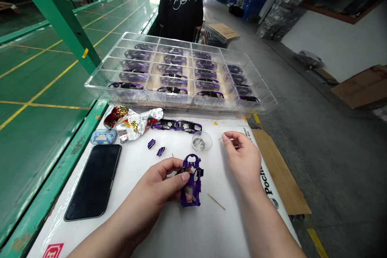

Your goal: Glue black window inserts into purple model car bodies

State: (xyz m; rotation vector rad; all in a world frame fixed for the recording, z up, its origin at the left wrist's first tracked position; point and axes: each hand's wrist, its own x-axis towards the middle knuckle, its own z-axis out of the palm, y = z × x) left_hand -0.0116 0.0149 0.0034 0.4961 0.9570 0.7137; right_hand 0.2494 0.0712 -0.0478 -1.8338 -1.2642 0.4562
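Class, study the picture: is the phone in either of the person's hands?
No, the phone lies on the white tabletop, clear of the left hand and the right hand.

A dark phone (93, 182) lies at the near left beside a blue-and-white case (103, 137) and a crumpled foil wrapper (133, 125), while a person in black (181, 6) is at the far side.

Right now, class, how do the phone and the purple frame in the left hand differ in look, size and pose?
The phone has a smooth, dark face; the purple frame is broken up by openings. The phone looks larger than the purple frame. The phone lies on the white surface, while the left hand grips the purple frame. Both are longer than wide.
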